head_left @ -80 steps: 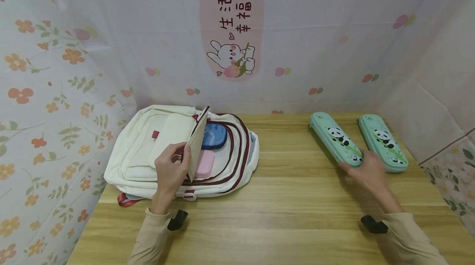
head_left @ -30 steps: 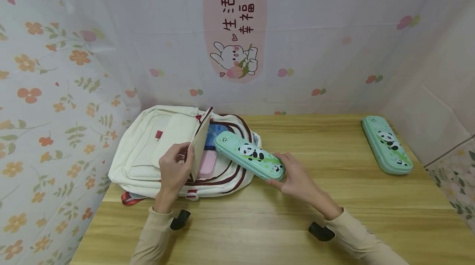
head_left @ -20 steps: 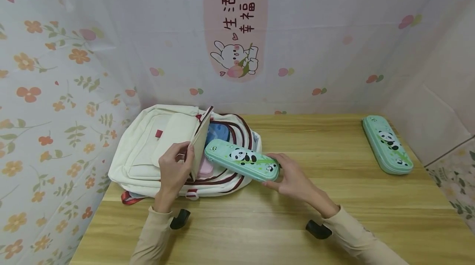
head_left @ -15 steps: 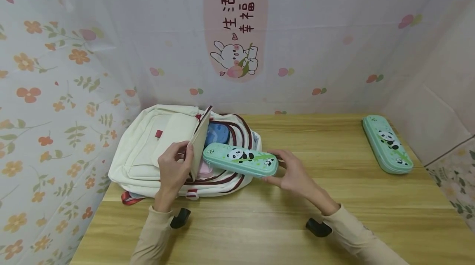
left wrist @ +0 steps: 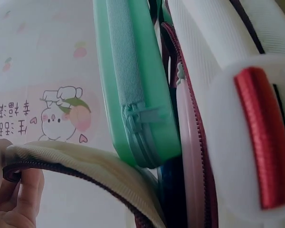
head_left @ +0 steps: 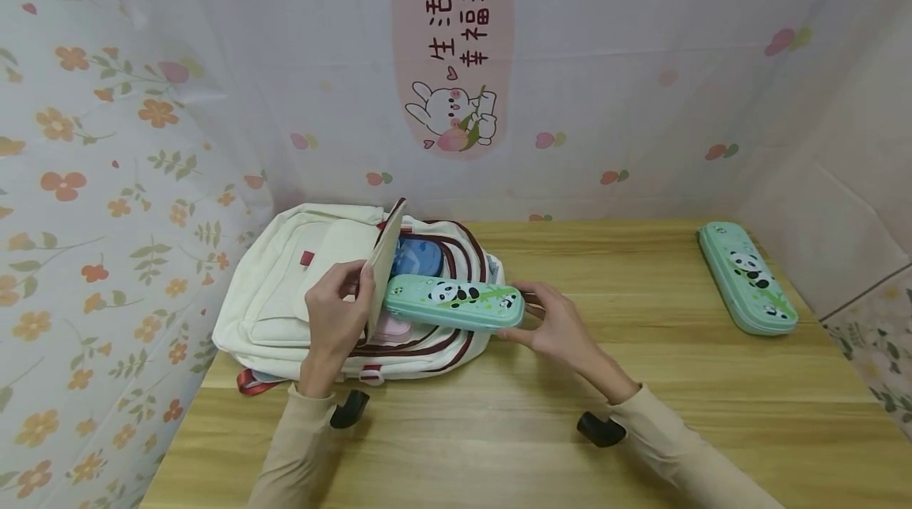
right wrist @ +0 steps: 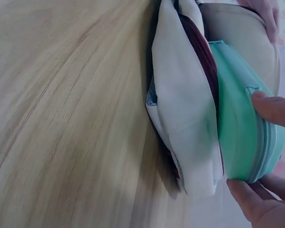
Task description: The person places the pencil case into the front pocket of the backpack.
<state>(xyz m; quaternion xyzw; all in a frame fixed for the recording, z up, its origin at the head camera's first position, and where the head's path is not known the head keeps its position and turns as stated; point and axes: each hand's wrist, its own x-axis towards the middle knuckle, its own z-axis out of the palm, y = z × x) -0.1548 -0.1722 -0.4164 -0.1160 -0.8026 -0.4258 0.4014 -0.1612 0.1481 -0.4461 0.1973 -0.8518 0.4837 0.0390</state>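
A white backpack with dark red zips lies on the table, its front pocket unzipped. My left hand pinches the edge of the pocket flap and holds it raised. My right hand grips the right end of a mint green pencil case with pandas on it, thumb and fingers on opposite sides. The case's far end sits at the pocket mouth, beside the flap. Inside the pocket show a blue case and a pink case, partly covered by the pencil case.
A second mint green panda pencil case lies at the right of the wooden table. Printed cloth hangs behind the table and along both sides. A red strap loop sticks out at the backpack's lower left.
My right hand has picked up one pencil case from the right and carried it left to the backpack, turning it nearly level. My left hand keeps the flap raised.
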